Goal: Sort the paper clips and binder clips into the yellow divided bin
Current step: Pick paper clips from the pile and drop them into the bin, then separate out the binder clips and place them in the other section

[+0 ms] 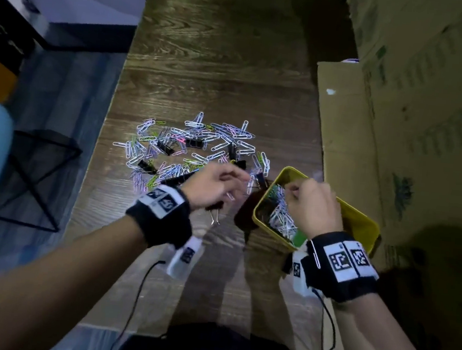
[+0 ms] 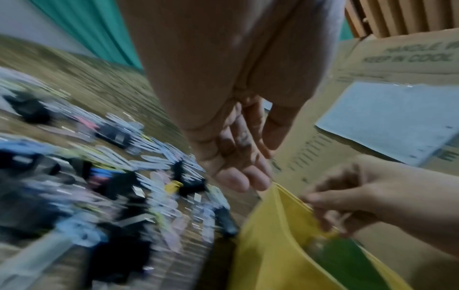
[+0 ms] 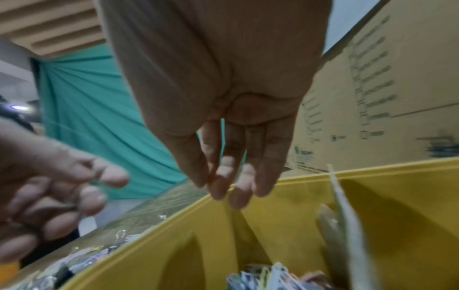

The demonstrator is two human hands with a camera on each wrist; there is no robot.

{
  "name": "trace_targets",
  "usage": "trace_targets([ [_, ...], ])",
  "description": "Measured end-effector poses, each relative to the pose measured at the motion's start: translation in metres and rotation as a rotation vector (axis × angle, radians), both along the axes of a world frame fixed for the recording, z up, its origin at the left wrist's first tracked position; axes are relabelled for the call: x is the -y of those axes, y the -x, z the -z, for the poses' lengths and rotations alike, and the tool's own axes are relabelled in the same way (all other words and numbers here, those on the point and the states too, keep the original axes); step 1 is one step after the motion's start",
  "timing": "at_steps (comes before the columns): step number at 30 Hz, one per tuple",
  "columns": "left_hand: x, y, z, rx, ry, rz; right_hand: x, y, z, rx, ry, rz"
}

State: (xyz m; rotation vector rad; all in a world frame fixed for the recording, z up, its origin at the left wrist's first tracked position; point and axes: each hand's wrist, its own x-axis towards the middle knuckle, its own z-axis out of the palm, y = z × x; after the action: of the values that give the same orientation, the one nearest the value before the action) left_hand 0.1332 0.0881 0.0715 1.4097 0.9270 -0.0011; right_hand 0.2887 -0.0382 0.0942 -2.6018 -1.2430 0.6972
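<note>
A heap of coloured paper clips [image 1: 199, 140] mixed with black binder clips [image 1: 164, 147] lies on the wooden table [image 1: 220, 69]. The yellow divided bin [image 1: 361, 218] stands to the right of it, with many paper clips [image 1: 279, 216] in its near left compartment [image 3: 261, 276]. My left hand [image 1: 240, 181] hovers between heap and bin, its fingers curled around a few paper clips [image 1: 230, 196]. My right hand [image 1: 296, 191] is over the bin, fingertips [image 3: 218, 186] pointing down and pinching what looks like a thin clip. Both wrist views are blurred.
A black binder clip [image 1: 214, 214] with silver handles lies on the table under my left wrist. Large cardboard boxes [image 1: 411, 135] stand against the table's right side, close behind the bin. A black wire frame [image 1: 36, 161] stands on the floor to the left.
</note>
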Motion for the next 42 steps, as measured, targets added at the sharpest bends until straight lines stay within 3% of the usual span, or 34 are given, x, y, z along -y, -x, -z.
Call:
trace_targets([
  [2,-0.029,0.037,0.003,-0.052,-0.100,-0.102,-0.015,0.011,-0.009,-0.004,-0.104,-0.030],
  [4,-0.060,0.073,0.008,-0.179,-0.323,-0.144,-0.036,0.028,-0.014,-0.042,-0.255,-0.094],
  [6,-0.090,0.105,0.012,-0.370,-0.599,-0.073,-0.059,0.050,-0.012,-0.100,-0.331,-0.228],
  [8,-0.114,0.128,0.021,-0.525,-0.767,0.048,-0.085,0.078,-0.001,-0.148,-0.283,-0.382],
  [12,-0.135,0.151,0.059,-0.612,-0.753,0.266,-0.128,0.131,0.039,-0.127,-0.108,-0.589],
  [17,-0.135,0.160,0.083,-0.471,-0.794,0.325,-0.156,0.162,0.080,0.047,0.109,-0.697],
  [22,-0.158,0.169,0.076,-0.338,-0.784,0.261,-0.161,0.167,0.095,0.083,0.052,-0.693],
  [26,-0.201,0.162,0.059,-0.354,-0.764,0.037,-0.164,0.161,0.090,-0.027,-0.001,-0.589],
  [29,-0.233,0.149,0.061,-0.429,-0.744,-0.022,-0.167,0.151,0.084,-0.059,-0.094,-0.457],
  [37,-0.258,0.106,0.080,-0.344,-0.491,-0.043,-0.175,0.109,0.079,0.140,-0.111,-0.130],
  [40,-0.254,0.108,0.077,-0.305,-0.654,-0.001,-0.176,0.099,0.083,0.144,-0.078,-0.048],
  [42,-0.245,0.112,0.074,-0.256,-0.788,0.012,-0.174,0.102,0.085,0.149,-0.108,-0.095],
])
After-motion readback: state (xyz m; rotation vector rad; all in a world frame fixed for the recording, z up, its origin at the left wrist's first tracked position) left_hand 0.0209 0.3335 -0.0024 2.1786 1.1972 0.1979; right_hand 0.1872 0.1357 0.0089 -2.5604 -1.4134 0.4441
